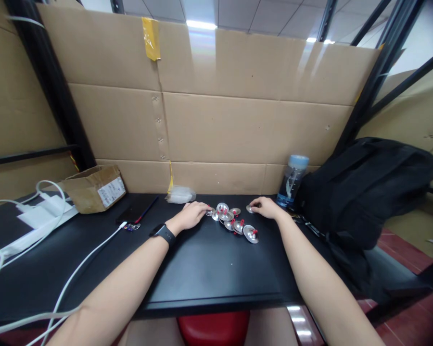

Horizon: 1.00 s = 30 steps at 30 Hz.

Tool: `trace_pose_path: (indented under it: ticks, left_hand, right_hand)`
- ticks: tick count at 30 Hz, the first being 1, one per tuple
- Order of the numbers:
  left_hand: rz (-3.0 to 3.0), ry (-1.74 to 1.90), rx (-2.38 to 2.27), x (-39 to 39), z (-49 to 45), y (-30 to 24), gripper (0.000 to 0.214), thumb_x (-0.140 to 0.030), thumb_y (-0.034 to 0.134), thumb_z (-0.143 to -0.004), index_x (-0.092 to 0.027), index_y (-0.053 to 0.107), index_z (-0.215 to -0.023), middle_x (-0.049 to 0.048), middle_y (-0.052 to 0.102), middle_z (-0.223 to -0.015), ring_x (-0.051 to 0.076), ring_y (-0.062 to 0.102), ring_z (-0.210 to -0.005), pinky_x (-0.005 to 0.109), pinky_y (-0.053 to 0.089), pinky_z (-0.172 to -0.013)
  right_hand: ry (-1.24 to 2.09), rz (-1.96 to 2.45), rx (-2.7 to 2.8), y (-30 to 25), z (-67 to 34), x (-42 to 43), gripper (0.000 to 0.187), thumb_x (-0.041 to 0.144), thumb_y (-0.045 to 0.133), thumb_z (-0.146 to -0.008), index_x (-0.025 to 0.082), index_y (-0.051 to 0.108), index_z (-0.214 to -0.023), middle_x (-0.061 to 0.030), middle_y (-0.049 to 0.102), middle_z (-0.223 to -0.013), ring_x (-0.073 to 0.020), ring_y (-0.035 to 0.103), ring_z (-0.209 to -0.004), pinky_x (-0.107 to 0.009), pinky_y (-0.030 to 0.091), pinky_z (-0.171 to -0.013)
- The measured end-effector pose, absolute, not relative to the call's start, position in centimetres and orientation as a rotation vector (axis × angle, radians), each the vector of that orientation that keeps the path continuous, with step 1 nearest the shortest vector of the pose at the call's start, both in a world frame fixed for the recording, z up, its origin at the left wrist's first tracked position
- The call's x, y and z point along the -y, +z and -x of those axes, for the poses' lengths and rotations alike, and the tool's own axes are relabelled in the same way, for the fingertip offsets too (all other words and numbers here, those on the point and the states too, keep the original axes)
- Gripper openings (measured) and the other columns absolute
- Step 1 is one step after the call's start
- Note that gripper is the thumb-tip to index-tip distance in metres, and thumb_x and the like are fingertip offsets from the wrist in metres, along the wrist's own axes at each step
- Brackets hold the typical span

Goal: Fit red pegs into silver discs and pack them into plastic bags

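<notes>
Several shiny domed metal discs (224, 215) with little red loops sit overlapping mid-desk, toward the far side of the smooth black desktop (202, 269). Left hand (190, 215) has its fingertips at the pile's left end, can't tell if they're gripping; right hand (267, 208) pinches a separate disc (249, 209) right of it.

Table (209, 278): cymbals (238, 228) middle | 1 box (88, 198) left | 1 bottle (290, 185) right, beside backpack (364, 187)
</notes>
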<state>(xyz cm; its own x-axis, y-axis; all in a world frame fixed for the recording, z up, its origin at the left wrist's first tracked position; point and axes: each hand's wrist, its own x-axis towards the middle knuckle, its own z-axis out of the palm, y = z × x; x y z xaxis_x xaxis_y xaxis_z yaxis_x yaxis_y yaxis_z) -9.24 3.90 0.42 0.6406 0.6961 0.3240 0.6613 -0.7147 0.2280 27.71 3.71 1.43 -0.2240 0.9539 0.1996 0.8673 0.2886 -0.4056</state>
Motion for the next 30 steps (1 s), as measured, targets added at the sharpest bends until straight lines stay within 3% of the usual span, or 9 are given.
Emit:
trace_pose_path:
  ticks: [5, 8, 11, 14, 19, 23, 28, 30]
  left_hand:
    - [-2.765, 0.875, -1.104, -3.4, 9.2, 1.7, 0.033, -0.019, 0.053, -0.094, -0.025, 0.067, -0.122, 0.0069, 0.07, -0.126, 0.023, 0.064, -0.116, 0.039, 0.047, -0.102]
    - [-2.766, 1.031, -1.018, -2.6, 8.8, 2.9, 0.037, -0.016, 0.067, -0.083, -0.023, 0.066, -0.119, 0.007, 0.07, -0.121, 0.023, 0.065, -0.111, 0.037, 0.05, -0.097]
    - [-2.729, 1.128, -0.899, -1.5, 7.7, 3.9, 0.026, -0.011, 0.062, -0.088, -0.023, 0.069, -0.109, 0.0049, 0.073, -0.108, 0.019, 0.068, -0.099, 0.032, 0.052, -0.091]
    - [-2.657, 1.162, -0.847, -0.4, 6.6, 4.4, 0.028, -0.009, 0.059, -0.09, -0.024, 0.069, -0.112, 0.0021, 0.075, -0.1, 0.017, 0.07, -0.093, 0.03, 0.052, -0.088]
    - [-2.555, 1.186, -0.823, 0.9, 5.5, 4.9, 0.037, -0.009, 0.061, -0.088, -0.025, 0.062, -0.121, 0.0003, 0.075, -0.101, 0.018, 0.07, -0.096, 0.032, 0.052, -0.092]
    - [-2.513, 1.287, -0.891, 1.2, 5.1, 4.9, 0.027, -0.02, 0.068, -0.086, -0.022, 0.064, -0.113, 0.0054, 0.072, -0.106, 0.021, 0.067, -0.1, 0.035, 0.052, -0.093]
    - [-2.416, 1.276, -1.016, 1.2, 4.6, 4.4, 0.029, -0.03, 0.069, -0.086, -0.021, 0.06, -0.113, 0.0011, 0.068, -0.088, 0.017, 0.065, -0.081, 0.029, 0.051, -0.077]
    - [-2.429, 1.167, -1.02, 1.0, 5.0, 4.6, 0.023, -0.032, 0.065, -0.09, -0.02, 0.06, -0.109, -0.0004, 0.068, -0.081, 0.015, 0.064, -0.074, 0.026, 0.048, -0.071]
  right_hand:
    - [0.163, 1.491, 2.046, 2.4, -25.5, -3.2, 0.022, 0.02, 0.07, -0.082, 0.02, 0.078, -0.103, -0.009, 0.075, -0.107, -0.0227, 0.07, -0.094, -0.035, 0.053, -0.089]
    - [0.359, 1.281, 1.991, 3.1, -22.4, -2.3, 0.02, 0.026, 0.069, -0.085, 0.02, 0.076, -0.102, -0.0082, 0.076, -0.103, -0.0222, 0.071, -0.093, -0.037, 0.054, -0.089]
    - [0.751, 1.066, 1.897, 3.4, -19.0, -1.0, 0.029, 0.035, 0.074, -0.082, 0.019, 0.072, -0.106, -0.0103, 0.076, -0.11, -0.0232, 0.073, -0.097, -0.037, 0.058, -0.086]
    - [1.025, 0.905, 1.82, 3.5, -16.6, 0.1, 0.046, 0.039, 0.084, -0.073, 0.019, 0.067, -0.111, -0.0105, 0.076, -0.109, -0.0243, 0.073, -0.101, -0.041, 0.057, -0.094]
    - [1.157, 0.855, 1.822, 4.0, -16.0, 1.1, 0.05, 0.037, 0.089, -0.066, 0.018, 0.065, -0.106, -0.0068, 0.077, -0.097, -0.0234, 0.075, -0.092, -0.041, 0.058, -0.093]
    - [1.181, 0.837, 1.837, 4.1, -15.9, 1.5, 0.065, 0.033, 0.089, -0.066, 0.021, 0.061, -0.122, -0.0062, 0.077, -0.099, -0.0233, 0.076, -0.09, -0.041, 0.06, -0.088]
    - [1.086, 0.811, 1.861, 3.6, -15.1, 1.3, 0.039, 0.04, 0.084, -0.071, 0.017, 0.07, -0.1, -0.0061, 0.077, -0.091, -0.0235, 0.076, -0.089, -0.042, 0.059, -0.089]
    - [1.01, 0.813, 1.885, 3.5, -15.2, 1.0, 0.035, 0.039, 0.082, -0.073, 0.017, 0.07, -0.098, -0.0059, 0.077, -0.09, -0.0222, 0.075, -0.087, -0.039, 0.059, -0.087]
